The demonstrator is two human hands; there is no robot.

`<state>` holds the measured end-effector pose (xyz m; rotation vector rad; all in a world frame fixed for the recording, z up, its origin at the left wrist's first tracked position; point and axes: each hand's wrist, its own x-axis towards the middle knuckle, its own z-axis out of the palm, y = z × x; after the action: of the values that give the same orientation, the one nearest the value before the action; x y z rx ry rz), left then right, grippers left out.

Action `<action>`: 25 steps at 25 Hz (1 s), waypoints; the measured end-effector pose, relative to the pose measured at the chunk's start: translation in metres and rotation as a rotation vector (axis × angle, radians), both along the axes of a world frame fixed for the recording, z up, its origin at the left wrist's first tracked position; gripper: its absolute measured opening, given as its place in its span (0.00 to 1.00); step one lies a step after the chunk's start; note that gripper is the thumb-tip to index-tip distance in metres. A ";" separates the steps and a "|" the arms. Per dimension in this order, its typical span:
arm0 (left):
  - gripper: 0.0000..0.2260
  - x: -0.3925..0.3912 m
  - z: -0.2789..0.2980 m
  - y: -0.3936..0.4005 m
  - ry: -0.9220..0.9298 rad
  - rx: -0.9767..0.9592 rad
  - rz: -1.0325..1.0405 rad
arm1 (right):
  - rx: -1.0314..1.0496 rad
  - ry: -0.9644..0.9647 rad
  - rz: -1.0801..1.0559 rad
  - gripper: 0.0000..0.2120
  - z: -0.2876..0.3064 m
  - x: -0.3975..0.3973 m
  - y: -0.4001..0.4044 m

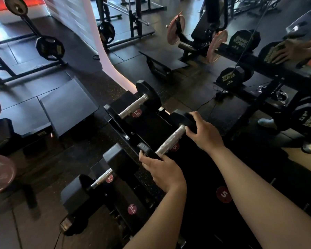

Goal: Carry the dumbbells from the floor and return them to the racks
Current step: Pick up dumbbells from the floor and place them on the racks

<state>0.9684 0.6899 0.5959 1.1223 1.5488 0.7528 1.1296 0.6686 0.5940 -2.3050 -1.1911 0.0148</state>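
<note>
A small black dumbbell (171, 140) with a silver knurled handle sits on the top tier of the black rack (196, 169), over a red "5" label. My left hand (162, 169) grips its near head. My right hand (203, 132) grips its far head. Another small dumbbell (133, 105) rests further along the top tier at a red "2.5" label. On the lower tier lies a bigger dumbbell (104, 175) beside a "22.5" label (132, 209). A free "5" label (223, 194) shows on the rack nearer to me.
A mirror on the right reflects more dumbbells (232, 78) on a rack and a hand (291, 51). Black step platforms (68, 106) lie on the rubber floor to the left. Plate-loaded machines (48, 45) and a bench with pink plates (176, 29) stand behind.
</note>
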 end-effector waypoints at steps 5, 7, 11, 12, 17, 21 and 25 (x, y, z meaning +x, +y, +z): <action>0.36 -0.014 0.016 0.002 0.070 0.161 -0.151 | 0.094 0.189 -0.132 0.33 0.024 -0.030 -0.030; 0.36 -0.022 0.022 0.000 0.118 0.362 -0.261 | 0.179 0.180 -0.232 0.30 0.033 -0.043 -0.057; 0.30 -0.025 0.039 -0.021 0.118 0.633 -0.510 | 0.170 0.102 -0.345 0.24 0.050 -0.064 -0.135; 0.28 -0.022 0.044 -0.033 0.100 0.675 -0.602 | 0.145 0.079 -0.378 0.23 0.054 -0.067 -0.159; 0.22 -0.007 0.075 -0.124 -0.005 0.786 -1.080 | 0.146 0.022 -0.601 0.22 0.081 -0.099 -0.293; 0.22 -0.017 0.101 -0.246 -0.103 0.841 -1.366 | 0.181 0.000 -0.836 0.23 0.093 -0.164 -0.420; 0.23 -0.067 0.126 -0.387 -0.207 0.951 -1.659 | 0.174 -0.056 -1.090 0.23 0.105 -0.270 -0.559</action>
<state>0.9015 0.3029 0.7216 2.3074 -0.3419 0.2968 0.8598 0.1100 0.6989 -2.4917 0.1576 -0.5177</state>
